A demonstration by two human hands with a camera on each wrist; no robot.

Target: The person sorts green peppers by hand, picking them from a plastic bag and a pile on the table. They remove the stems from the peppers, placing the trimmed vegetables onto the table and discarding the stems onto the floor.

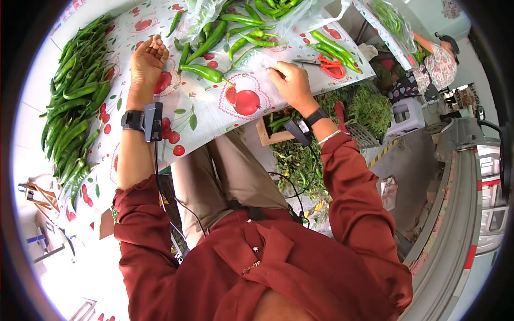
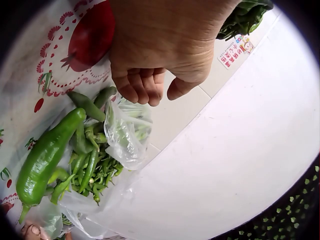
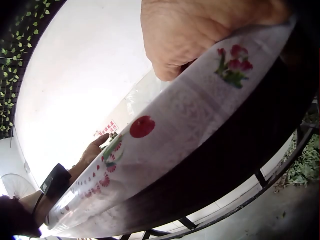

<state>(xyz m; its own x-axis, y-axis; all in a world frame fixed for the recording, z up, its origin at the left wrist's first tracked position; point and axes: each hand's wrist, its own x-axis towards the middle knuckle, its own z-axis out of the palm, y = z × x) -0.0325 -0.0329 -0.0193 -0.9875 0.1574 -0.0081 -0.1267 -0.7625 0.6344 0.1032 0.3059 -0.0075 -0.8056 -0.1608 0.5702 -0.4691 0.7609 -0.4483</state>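
My left hand is above the patterned cloth, its fingers loosely curled with nothing in them; the left wrist view shows the same empty hand. On the cloth between the hands lies a large green pepper, also visible in the left wrist view. My right hand is near the table's front edge, fingers loosely bent, with no object seen in it. In the right wrist view the back of that hand hides its fingertips. Red-handled scissors lie to its right, beside several long green peppers.
A long heap of green peppers lines the table's left side. More peppers and clear plastic bags lie at the far side. Below the right edge are a wooden box, a grey crate and greenery. Another person is at the right.
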